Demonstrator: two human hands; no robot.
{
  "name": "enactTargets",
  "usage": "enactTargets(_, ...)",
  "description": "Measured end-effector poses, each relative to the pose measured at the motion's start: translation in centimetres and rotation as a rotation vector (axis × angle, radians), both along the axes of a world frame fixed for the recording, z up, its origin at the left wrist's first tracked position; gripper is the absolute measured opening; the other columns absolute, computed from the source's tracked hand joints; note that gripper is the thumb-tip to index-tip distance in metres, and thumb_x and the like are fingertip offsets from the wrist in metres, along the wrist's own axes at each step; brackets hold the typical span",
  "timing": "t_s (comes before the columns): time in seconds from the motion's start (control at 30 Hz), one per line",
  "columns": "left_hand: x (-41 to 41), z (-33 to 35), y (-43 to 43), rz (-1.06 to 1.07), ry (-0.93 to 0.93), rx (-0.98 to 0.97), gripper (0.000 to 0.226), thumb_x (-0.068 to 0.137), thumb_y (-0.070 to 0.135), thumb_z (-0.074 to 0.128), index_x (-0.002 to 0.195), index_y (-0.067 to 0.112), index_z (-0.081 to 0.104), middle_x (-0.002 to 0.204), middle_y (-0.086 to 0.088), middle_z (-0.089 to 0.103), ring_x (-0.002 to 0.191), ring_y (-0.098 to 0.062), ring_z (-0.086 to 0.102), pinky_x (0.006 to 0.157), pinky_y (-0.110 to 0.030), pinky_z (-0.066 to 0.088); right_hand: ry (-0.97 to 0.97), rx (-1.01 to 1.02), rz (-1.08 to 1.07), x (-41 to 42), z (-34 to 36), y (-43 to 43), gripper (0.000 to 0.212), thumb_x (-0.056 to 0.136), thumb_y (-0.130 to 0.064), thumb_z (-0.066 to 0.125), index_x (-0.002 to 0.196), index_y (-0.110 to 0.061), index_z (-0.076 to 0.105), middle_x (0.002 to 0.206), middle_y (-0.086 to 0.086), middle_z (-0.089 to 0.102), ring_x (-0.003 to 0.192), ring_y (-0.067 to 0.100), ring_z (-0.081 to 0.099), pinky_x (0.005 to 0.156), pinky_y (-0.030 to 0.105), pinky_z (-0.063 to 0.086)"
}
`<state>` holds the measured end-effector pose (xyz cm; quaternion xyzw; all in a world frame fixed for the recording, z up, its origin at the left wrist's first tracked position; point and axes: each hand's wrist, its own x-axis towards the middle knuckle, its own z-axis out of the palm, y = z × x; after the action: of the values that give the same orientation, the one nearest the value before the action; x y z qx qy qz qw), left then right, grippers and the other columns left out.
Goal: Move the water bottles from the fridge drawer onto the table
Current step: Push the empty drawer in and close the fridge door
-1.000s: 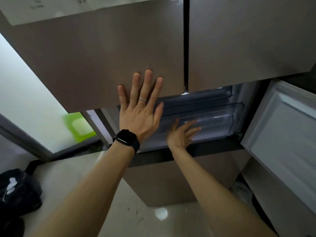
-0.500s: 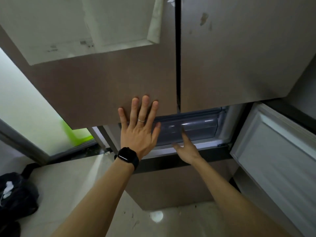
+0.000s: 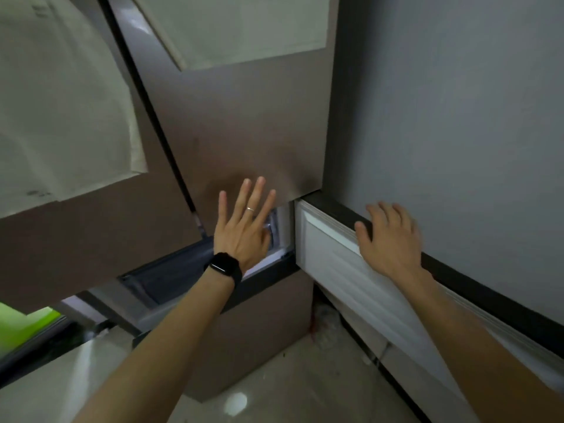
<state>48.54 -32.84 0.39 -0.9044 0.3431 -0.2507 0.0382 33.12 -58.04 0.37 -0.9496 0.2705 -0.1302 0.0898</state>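
The person's left hand [image 3: 241, 233] is held flat with its fingers [image 3: 259, 193] straight and spread apart. The fingertips lie against the lower edge of the brown upper fridge door [image 3: 244, 117]. A thin ring [image 3: 250, 209] sits on one finger and a black watch [image 3: 224, 267] is on the wrist.

Just behind this hand, in the gap under the upper door, a narrow strip of the fridge drawer [image 3: 272, 222] shows. It is clear, glossy plastic with a pale frame below it. The hand covers most of the drawer, so whether the water bottles are inside cannot be told. To the left, the dark opening of the compartment [image 3: 171, 279] runs under the other upper door [image 3: 91, 233].

The right hand [image 3: 390, 239] rests on top of the open lower door [image 3: 335, 264], whose ribbed white inner lining faces the camera. Its fingers [image 3: 384, 215] lie close together and nearly straight across the door's dark top edge [image 3: 329, 206]. The thumb is set apart against the white lining. This hand is slightly blurred and holds nothing.

Pale protective sheets [image 3: 61, 117] cover parts of both upper doors. Below the compartment is a brown lower front panel [image 3: 265, 331], standing on a light glossy floor [image 3: 290, 392]. Something bright green [image 3: 18, 322] shows at the far left edge.
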Motion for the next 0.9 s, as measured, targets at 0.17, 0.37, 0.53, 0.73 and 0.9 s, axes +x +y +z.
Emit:
enactTargets(0.17, 1.2, 0.0, -0.4, 0.138, 0.093, 0.064, 0.090, 0.092, 0.045, 0.055, 0.161, 0.025, 0.001, 0.166, -0.001, -0.022, 0.152, -0.022, -0.025, 0.117, -0.063, -0.015, 0.369, 0.192, -0.052, -1.1, -1.2, -2.3, 0.068, 0.096, -0.068, 0.006, 0.157, -0.038, 0.011, 0.160, 0.007, 0.031, 0.136, 0.039, 0.039, 0.106, 0.056, 0.032)
enactTargets(0.37, 0.7, 1.2, 0.3, 0.113, 0.140, 0.044, 0.077, 0.098, 0.045, 0.042, 0.162, 0.021, 0.008, 0.166, 0.003, -0.024, 0.152, -0.018, -0.023, 0.120, -0.063, -0.009, 0.375, 0.276, -0.088, -1.4, -0.5, 1.1, 0.067, 0.098, -0.065, 0.005, 0.158, -0.035, 0.008, 0.161, 0.008, 0.027, 0.138, 0.041, 0.034, 0.107, 0.059, 0.030)
enactTargets(0.53, 0.1, 2.1, 3.7, 0.070, 0.181, -0.007, 0.070, 0.101, 0.043, 0.038, 0.162, 0.022, 0.010, 0.168, 0.002, -0.013, 0.155, -0.016, -0.012, 0.121, -0.062, -0.005, 0.388, 0.440, -0.024, -1.2, -0.7, 5.3, 0.063, 0.102, -0.054, 0.011, 0.158, -0.034, -0.010, 0.168, -0.003, 0.001, 0.146, 0.037, 0.025, 0.116, 0.057, 0.022)
enactTargets(0.73, -0.3, 3.2, 11.6, 0.075, 0.078, -0.120, 0.072, 0.097, 0.039, 0.051, 0.160, 0.021, 0.022, 0.169, -0.002, -0.003, 0.156, -0.021, -0.006, 0.119, -0.063, -0.006, 0.245, 0.608, 0.164, -1.0, -2.6, 11.7, 0.069, 0.105, -0.052, 0.021, 0.157, -0.026, -0.016, 0.167, -0.001, -0.007, 0.154, 0.027, -0.005, 0.124, 0.048, 0.003)
enactTargets(0.9, 0.0, 3.9, 19.5, 0.128, -0.043, -0.112, 0.071, 0.096, 0.035, 0.054, 0.160, 0.028, 0.024, 0.170, 0.001, -0.002, 0.156, -0.021, -0.003, 0.116, -0.062, -0.015, 0.074, 0.662, 0.115, 1.2, -3.6, 19.8, 0.085, 0.099, -0.058, 0.037, 0.157, -0.026, -0.016, 0.166, -0.008, -0.010, 0.150, 0.022, -0.022, 0.124, 0.050, 0.000)
